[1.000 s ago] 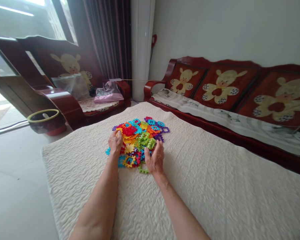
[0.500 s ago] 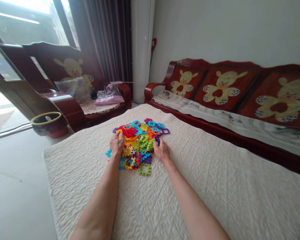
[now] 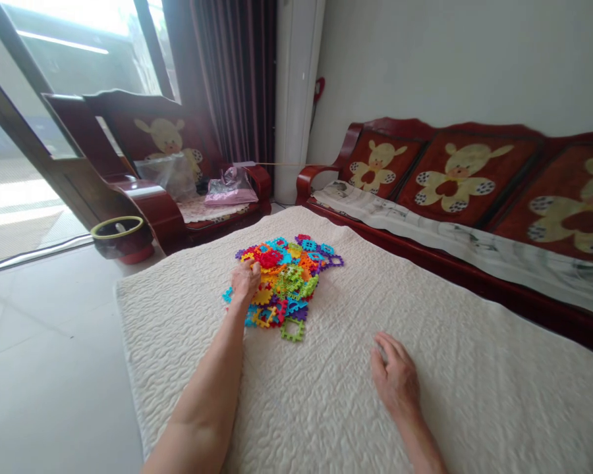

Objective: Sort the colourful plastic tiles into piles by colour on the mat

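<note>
A heap of colourful notched plastic building pieces (image 3: 289, 282) lies on the cream quilted cover (image 3: 321, 388). My left hand (image 3: 246, 279) is at the left side of this heap, its fingers bent together among the orange and yellow pieces. Whatever is between those fingertips is hidden. At the front of the heap lies a lime green square frame piece (image 3: 293, 338). Well to the right of the pieces, my right hand (image 3: 396, 374) is over the cover, fingers loosely curved and thumb apart, with nothing seen in it.
A dark red wooden sofa (image 3: 474, 238) with bear cushions runs along the right. At the back left stands a matching armchair (image 3: 154, 209) bearing a clear plastic bag (image 3: 170, 174) and a pink package (image 3: 231, 192). A dark pot (image 3: 119, 240) is on the tiled floor.
My right hand has left the heap's right edge and moved right and nearer to me. My left hand stays at the heap's left side. The whole view has shifted slightly.
</note>
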Tool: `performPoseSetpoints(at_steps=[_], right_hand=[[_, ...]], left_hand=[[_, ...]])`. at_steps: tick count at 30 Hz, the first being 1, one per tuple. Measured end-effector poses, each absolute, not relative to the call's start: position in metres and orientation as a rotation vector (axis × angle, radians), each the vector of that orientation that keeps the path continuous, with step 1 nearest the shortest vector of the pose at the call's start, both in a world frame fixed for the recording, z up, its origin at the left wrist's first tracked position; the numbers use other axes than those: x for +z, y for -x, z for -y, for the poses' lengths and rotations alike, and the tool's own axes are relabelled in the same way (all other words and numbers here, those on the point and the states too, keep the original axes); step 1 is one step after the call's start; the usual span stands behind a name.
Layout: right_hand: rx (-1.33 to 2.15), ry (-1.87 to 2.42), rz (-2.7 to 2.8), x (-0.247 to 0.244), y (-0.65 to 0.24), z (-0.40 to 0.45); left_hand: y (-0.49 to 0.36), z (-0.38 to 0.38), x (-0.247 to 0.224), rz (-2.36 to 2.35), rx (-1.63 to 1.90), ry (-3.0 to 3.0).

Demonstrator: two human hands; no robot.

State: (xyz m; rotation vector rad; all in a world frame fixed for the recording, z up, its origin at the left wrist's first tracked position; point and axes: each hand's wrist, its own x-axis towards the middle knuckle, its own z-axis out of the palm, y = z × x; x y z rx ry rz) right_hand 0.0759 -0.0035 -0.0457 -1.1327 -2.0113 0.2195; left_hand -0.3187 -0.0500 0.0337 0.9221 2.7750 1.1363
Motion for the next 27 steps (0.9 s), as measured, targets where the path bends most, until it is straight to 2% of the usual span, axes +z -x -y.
performPoseSetpoints(at_steps=[7, 11, 16, 21, 27], right_hand=[[0.213, 1.053, 1.974, -0.044, -0.067, 0.006], [0.246, 1.068, 1.971, -0.045, -0.069, 0.006], [0.268, 1.103, 1.997, -0.043, -0.069, 0.009], [0.275, 1.105, 1.99, -0.042, -0.069, 0.011], [0.294, 1.069, 1.941, -0.045, -0.07, 0.007]], left_hand=[[0.261, 0.037, 0.073, -2.765, 1.029, -1.379], [0.219, -0.018, 0.079, -2.56, 0.82, -1.733], [0.191, -0.083, 0.066, -2.48, 0.585, -1.796], [0.206, -0.095, 0.061, -2.491, 0.46, -1.67], [0.278, -0.078, 0.079, -2.559, 0.641, -1.517]])
